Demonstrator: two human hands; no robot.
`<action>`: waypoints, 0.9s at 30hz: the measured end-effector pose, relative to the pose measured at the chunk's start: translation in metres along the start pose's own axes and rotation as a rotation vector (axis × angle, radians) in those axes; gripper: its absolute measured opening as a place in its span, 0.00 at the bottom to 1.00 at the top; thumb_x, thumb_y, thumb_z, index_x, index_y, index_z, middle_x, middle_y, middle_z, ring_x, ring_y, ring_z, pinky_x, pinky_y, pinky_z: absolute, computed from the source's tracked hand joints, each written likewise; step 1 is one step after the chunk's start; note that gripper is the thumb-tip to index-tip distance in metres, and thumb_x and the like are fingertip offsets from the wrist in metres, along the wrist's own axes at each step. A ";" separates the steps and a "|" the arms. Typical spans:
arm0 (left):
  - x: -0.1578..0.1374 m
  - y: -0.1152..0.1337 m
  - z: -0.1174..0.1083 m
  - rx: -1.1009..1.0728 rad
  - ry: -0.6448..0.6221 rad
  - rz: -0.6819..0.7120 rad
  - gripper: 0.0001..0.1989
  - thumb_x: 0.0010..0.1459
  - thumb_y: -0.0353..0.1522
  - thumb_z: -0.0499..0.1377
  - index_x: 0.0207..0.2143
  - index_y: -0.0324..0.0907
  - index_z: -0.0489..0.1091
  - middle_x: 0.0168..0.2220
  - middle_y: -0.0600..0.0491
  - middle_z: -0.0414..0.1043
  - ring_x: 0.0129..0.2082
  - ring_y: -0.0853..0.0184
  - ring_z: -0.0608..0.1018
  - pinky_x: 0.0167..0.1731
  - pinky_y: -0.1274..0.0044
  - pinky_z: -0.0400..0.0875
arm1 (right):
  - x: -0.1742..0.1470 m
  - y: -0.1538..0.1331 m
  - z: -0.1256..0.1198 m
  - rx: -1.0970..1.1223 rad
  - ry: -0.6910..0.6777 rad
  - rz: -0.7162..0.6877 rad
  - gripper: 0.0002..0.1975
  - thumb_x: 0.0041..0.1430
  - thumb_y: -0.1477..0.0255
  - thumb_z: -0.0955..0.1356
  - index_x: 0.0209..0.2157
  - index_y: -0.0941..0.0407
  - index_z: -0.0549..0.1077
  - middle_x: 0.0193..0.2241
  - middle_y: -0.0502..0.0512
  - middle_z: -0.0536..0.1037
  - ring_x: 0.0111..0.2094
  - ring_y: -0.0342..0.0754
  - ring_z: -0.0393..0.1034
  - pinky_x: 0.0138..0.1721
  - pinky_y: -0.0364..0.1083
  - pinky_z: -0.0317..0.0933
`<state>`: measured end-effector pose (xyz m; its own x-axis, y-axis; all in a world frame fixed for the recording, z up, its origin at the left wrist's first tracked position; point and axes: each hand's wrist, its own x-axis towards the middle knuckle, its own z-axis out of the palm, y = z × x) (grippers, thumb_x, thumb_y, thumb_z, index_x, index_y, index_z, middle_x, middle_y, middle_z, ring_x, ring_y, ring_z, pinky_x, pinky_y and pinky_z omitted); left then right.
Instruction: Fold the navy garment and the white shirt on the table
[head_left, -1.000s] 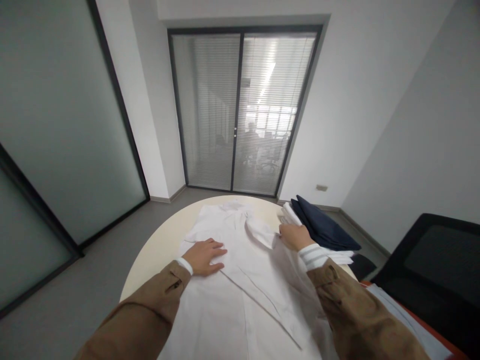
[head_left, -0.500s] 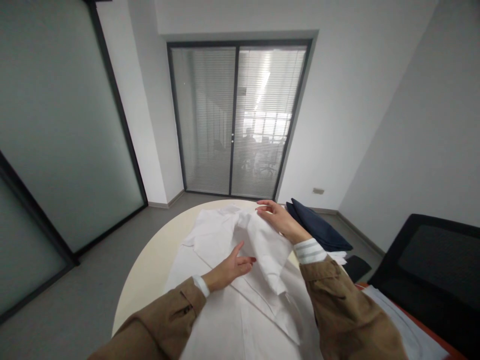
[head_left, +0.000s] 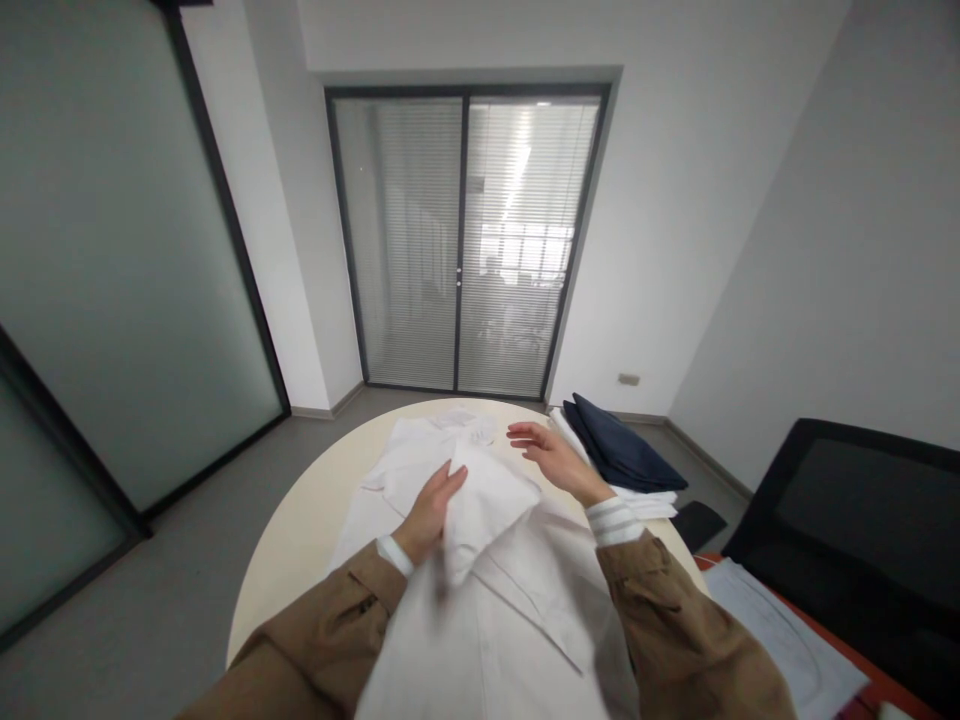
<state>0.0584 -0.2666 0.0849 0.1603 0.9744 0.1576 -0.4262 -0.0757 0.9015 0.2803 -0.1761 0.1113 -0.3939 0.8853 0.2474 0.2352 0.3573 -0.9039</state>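
The flap (head_left: pixel 495 500) of the white shirt (head_left: pixel 480 640) on the round table (head_left: pixel 289 540) has swung inward; the left hand (head_left: pixel 427 512) pinches it, apparently managing the fold alone; the right hand (head_left: pixel 555 462) hangs clear, fingers loosely spread.

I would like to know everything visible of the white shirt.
The white shirt looks like thin, creased cloth. It lies partly folded on the round table, collar end away from the person, and runs out of the picture below. The left hand grips a raised flap; the open right hand is beside it, apparently not touching. A long edge runs diagonally across the shirt.
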 end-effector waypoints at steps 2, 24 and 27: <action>-0.001 0.020 -0.007 0.020 0.038 0.004 0.28 0.54 0.42 0.64 0.54 0.37 0.69 0.52 0.44 0.74 0.55 0.52 0.72 0.56 0.66 0.65 | -0.014 0.011 -0.003 -0.207 -0.184 -0.055 0.32 0.51 0.72 0.68 0.59 0.51 0.63 0.60 0.59 0.65 0.61 0.53 0.59 0.63 0.56 0.51; -0.029 0.055 -0.094 1.105 -0.550 -0.633 0.28 0.55 0.46 0.58 0.54 0.42 0.68 0.38 0.49 0.77 0.34 0.59 0.79 0.32 0.73 0.73 | -0.039 0.079 -0.008 -1.109 0.128 0.339 0.14 0.63 0.78 0.57 0.39 0.55 0.73 0.42 0.61 0.75 0.40 0.53 0.73 0.37 0.47 0.59; -0.025 0.055 -0.085 1.055 -0.628 -0.364 0.24 0.60 0.50 0.52 0.41 0.42 0.77 0.43 0.49 0.78 0.50 0.57 0.75 0.53 0.72 0.65 | -0.035 0.080 -0.002 -1.121 0.115 0.337 0.14 0.64 0.76 0.59 0.42 0.56 0.74 0.44 0.62 0.75 0.45 0.55 0.71 0.44 0.49 0.60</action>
<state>-0.0452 -0.2772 0.0966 0.6319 0.7295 -0.2617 0.5936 -0.2384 0.7687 0.3149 -0.1784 0.0314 -0.0935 0.9862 0.1368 0.9851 0.1116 -0.1311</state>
